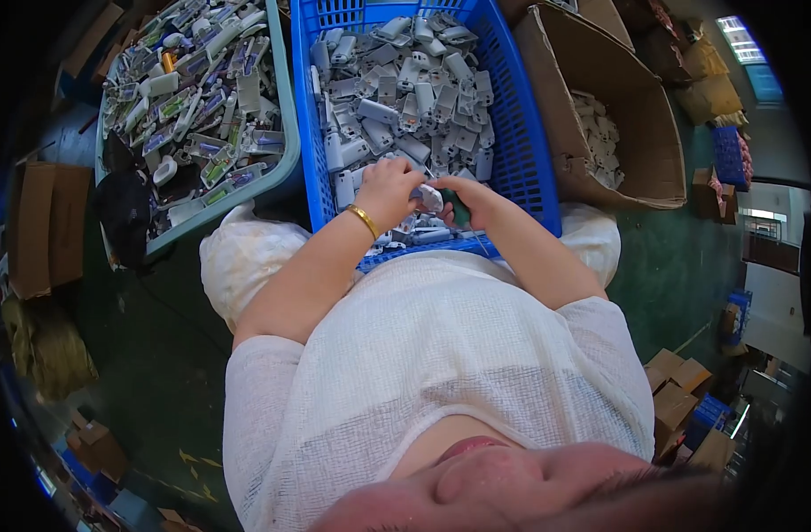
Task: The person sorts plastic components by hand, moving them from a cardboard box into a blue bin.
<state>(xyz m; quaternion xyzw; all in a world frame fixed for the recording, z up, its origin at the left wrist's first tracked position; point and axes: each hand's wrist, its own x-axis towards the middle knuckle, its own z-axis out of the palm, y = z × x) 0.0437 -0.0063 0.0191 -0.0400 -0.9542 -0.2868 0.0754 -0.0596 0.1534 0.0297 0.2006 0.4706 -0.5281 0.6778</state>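
Note:
My left hand (389, 191), with a gold bracelet above its wrist, is closed around a small white plastic part (432, 198). Facing it, my right hand (476, 202) grips a tool with a dark green handle (460, 211); its working end is too small to make out, so I cannot tell its exact kind. Both hands meet over the near half of a blue plastic basket (531, 155). Inside the basket lies a heap of white and grey plastic housings (416, 93), loosely piled.
To the left stands a pale green tub (292, 133) full of mixed plastic pieces, a black bag (126, 199) over its near side. An open cardboard box (645, 142) on the right holds white parts (599, 133). Another carton (51, 226) stands far left on the green floor.

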